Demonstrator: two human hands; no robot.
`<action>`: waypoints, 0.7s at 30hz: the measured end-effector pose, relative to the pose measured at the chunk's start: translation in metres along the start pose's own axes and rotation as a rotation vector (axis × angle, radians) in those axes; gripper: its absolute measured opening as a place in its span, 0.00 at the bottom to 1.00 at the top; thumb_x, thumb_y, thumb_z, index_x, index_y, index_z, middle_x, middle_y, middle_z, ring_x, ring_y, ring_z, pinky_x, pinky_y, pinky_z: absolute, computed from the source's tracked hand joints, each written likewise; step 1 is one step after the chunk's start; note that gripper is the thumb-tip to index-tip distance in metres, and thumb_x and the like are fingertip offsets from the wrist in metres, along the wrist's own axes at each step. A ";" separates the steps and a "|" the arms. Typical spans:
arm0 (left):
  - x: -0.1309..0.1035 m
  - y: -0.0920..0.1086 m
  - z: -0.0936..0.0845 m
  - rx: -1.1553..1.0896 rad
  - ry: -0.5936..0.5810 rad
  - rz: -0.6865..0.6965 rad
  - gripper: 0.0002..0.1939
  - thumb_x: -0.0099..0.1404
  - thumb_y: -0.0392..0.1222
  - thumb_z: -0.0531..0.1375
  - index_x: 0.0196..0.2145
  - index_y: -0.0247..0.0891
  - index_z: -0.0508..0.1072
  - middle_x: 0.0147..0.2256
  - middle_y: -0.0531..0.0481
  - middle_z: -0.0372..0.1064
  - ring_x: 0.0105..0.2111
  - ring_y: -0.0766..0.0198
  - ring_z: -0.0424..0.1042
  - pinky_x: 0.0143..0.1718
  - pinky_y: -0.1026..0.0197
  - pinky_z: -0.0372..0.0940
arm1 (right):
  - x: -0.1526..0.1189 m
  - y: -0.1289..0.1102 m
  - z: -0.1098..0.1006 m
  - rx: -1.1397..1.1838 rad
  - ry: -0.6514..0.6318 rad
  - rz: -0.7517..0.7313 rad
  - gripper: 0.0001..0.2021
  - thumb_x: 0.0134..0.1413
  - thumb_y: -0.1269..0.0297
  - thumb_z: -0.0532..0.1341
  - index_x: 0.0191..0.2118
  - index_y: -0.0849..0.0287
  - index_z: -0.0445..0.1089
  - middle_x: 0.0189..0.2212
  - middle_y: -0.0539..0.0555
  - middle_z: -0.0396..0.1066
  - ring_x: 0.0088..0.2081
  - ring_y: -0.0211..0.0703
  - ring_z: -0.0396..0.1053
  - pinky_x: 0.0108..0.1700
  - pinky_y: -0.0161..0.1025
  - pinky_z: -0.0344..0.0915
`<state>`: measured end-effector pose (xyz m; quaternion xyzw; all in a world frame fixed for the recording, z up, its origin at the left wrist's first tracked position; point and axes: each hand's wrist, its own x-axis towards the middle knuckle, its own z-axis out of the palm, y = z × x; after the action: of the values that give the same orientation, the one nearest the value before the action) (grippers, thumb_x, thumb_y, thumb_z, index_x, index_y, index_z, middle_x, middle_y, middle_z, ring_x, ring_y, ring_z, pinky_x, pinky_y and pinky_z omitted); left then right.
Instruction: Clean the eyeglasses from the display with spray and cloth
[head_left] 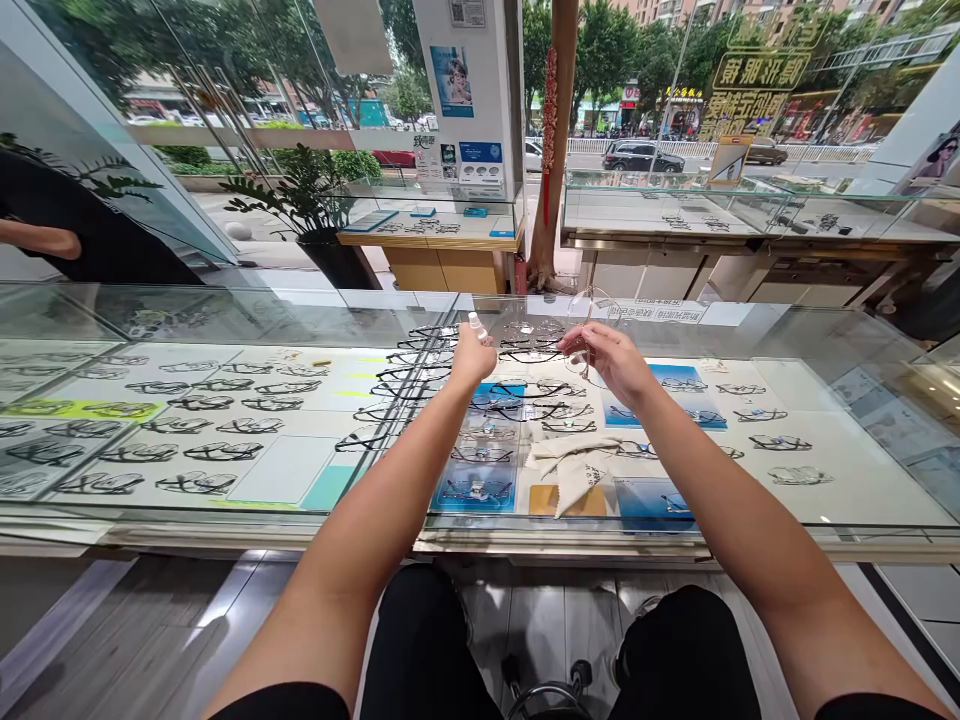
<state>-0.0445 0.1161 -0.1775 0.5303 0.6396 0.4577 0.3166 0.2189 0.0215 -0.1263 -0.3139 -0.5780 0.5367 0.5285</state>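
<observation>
My left hand (pixel 472 360) is closed around a small white spray bottle (pixel 476 324), whose top pokes out above the fingers. To its right, my right hand (pixel 613 362) pinches a pair of thin-rimmed eyeglasses (pixel 592 291), held upright over the glass counter (pixel 765 330). Part of the frame is hidden behind the fingers. A cream cleaning cloth (pixel 574 465) lies crumpled on the counter between my forearms. Several dark-framed glasses (pixel 409 376) stand in a row by my left hand.
More glasses (pixel 217 452) fill the display below the glass. A potted plant (pixel 304 215) and further showcases (pixel 645 215) stand beyond the counter. At the far left is another person's arm (pixel 45 238). A wheeled stool base (pixel 547 690) shows between my knees.
</observation>
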 end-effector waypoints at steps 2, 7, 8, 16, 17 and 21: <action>0.000 -0.001 0.000 -0.017 0.007 0.002 0.27 0.56 0.32 0.70 0.50 0.44 0.66 0.47 0.39 0.75 0.51 0.44 0.76 0.49 0.47 0.71 | 0.000 0.001 0.000 0.010 0.000 0.003 0.17 0.59 0.43 0.73 0.39 0.52 0.82 0.43 0.56 0.85 0.46 0.48 0.78 0.46 0.44 0.71; -0.002 0.004 -0.002 0.019 -0.007 -0.047 0.31 0.58 0.29 0.69 0.55 0.45 0.65 0.49 0.40 0.75 0.51 0.46 0.76 0.48 0.48 0.72 | 0.000 0.000 0.001 0.020 0.012 0.015 0.18 0.56 0.41 0.75 0.38 0.52 0.83 0.43 0.56 0.85 0.46 0.48 0.77 0.46 0.43 0.70; -0.003 0.005 -0.002 0.033 -0.017 -0.063 0.32 0.59 0.27 0.69 0.57 0.45 0.64 0.50 0.40 0.75 0.51 0.47 0.77 0.49 0.49 0.71 | 0.000 -0.001 0.001 0.019 0.014 0.016 0.19 0.56 0.41 0.75 0.38 0.52 0.83 0.43 0.56 0.85 0.46 0.48 0.77 0.46 0.43 0.70; -0.009 0.010 -0.004 0.074 -0.025 -0.015 0.37 0.61 0.23 0.65 0.64 0.42 0.59 0.52 0.38 0.75 0.55 0.45 0.77 0.54 0.47 0.69 | -0.001 -0.003 0.001 0.032 0.019 0.018 0.19 0.55 0.40 0.75 0.38 0.51 0.83 0.42 0.55 0.84 0.47 0.48 0.77 0.46 0.43 0.69; -0.010 0.011 -0.004 0.083 -0.026 -0.013 0.38 0.61 0.23 0.65 0.64 0.41 0.59 0.52 0.38 0.75 0.54 0.44 0.77 0.55 0.46 0.69 | -0.001 -0.003 0.001 0.034 0.020 0.017 0.19 0.55 0.41 0.75 0.37 0.51 0.84 0.42 0.55 0.84 0.46 0.48 0.77 0.46 0.43 0.69; -0.017 0.019 -0.002 0.118 0.048 0.020 0.38 0.60 0.28 0.67 0.63 0.40 0.57 0.54 0.36 0.72 0.57 0.41 0.75 0.60 0.42 0.68 | 0.000 -0.002 0.001 0.023 0.024 0.014 0.19 0.55 0.40 0.75 0.38 0.51 0.83 0.42 0.55 0.85 0.46 0.48 0.77 0.46 0.43 0.69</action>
<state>-0.0353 0.0997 -0.1607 0.5432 0.6676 0.4348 0.2648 0.2188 0.0204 -0.1244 -0.3181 -0.5632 0.5431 0.5354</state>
